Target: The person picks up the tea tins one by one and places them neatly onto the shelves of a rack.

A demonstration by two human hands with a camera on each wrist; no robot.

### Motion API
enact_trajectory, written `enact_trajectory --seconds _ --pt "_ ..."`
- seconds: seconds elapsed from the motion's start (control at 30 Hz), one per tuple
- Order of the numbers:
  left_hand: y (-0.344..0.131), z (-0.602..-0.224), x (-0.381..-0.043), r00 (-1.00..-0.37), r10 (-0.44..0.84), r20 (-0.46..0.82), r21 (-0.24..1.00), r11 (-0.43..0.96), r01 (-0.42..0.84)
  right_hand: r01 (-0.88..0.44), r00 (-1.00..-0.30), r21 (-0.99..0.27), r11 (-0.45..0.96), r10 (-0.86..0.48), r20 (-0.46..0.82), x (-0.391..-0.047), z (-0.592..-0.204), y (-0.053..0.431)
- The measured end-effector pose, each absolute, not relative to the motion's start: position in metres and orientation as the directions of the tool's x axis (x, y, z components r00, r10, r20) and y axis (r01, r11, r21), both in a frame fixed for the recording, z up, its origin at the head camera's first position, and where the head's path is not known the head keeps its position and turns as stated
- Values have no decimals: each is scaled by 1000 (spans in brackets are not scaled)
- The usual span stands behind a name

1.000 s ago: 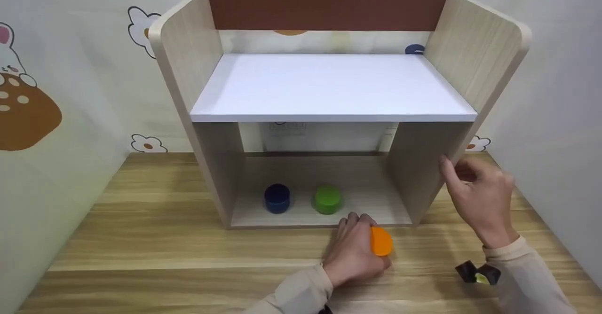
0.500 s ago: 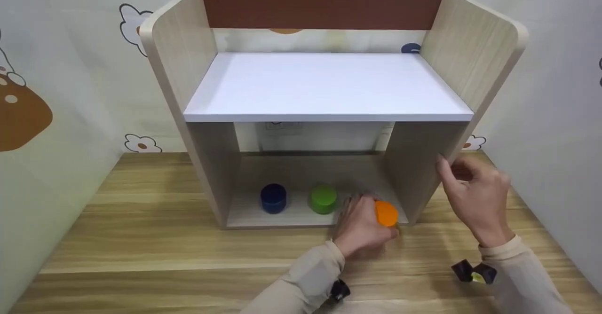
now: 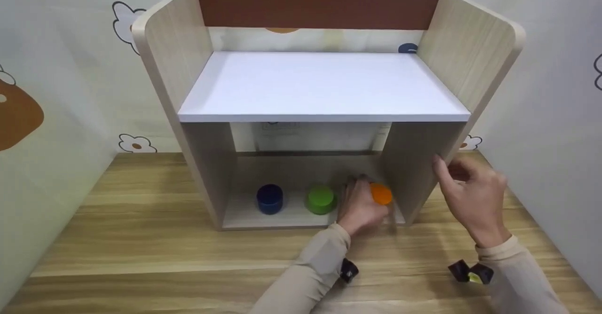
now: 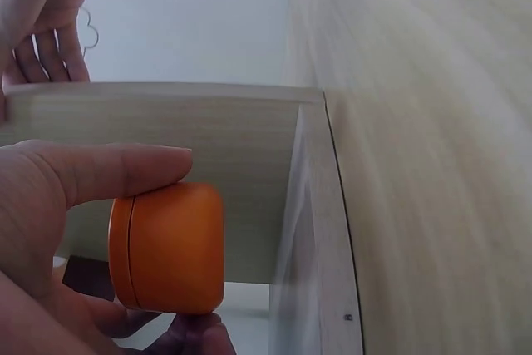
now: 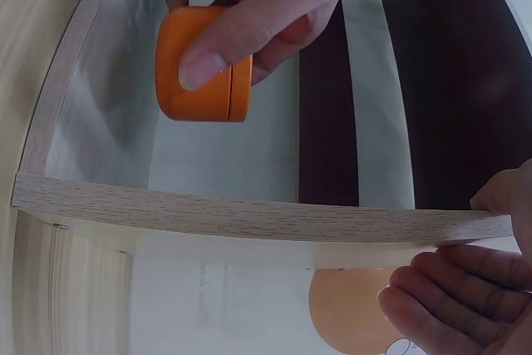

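My left hand (image 3: 360, 209) grips a small round orange jar (image 3: 381, 194) between thumb and fingers, inside the lower compartment near its right wall. In the left wrist view the orange jar (image 4: 169, 247) shows a seam near one end, like a lid, and is held above the compartment floor. A green jar (image 3: 320, 200) and a dark blue jar (image 3: 270, 199) stand on that floor to the left. My right hand (image 3: 476, 194) holds the front edge of the shelf's right side panel (image 3: 420, 168), thumb inside and fingers outside, as the right wrist view (image 5: 465, 288) shows.
The desktop shelf has a white upper board (image 3: 324, 86) over the lower compartment and a brown back rail (image 3: 320, 7). It stands on a wood-grain table (image 3: 155, 257) against patterned walls. A raised front lip edges the compartment floor.
My left hand has carried the orange jar from in front of the shelf forward into the lower compartment, right of the green jar. The right hand keeps its hold on the side panel.
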State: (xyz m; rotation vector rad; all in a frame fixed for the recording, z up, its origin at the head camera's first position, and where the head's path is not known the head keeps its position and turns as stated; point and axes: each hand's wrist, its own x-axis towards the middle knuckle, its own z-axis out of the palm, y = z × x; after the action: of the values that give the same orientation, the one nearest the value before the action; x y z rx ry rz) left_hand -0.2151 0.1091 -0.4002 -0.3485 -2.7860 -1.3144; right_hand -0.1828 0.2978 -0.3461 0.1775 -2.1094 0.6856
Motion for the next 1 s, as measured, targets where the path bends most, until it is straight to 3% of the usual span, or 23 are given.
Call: enact_trajectory --seconds 0.33,1.0 --pt "112 -406 -226 -970 187 157 738 630 241 -377 -578 -389 841 115 808 -183 -347 298" --pt "114 -420 -229 -989 126 81 774 617 142 -350 -609 -424 836 141 781 -181 -346 296"
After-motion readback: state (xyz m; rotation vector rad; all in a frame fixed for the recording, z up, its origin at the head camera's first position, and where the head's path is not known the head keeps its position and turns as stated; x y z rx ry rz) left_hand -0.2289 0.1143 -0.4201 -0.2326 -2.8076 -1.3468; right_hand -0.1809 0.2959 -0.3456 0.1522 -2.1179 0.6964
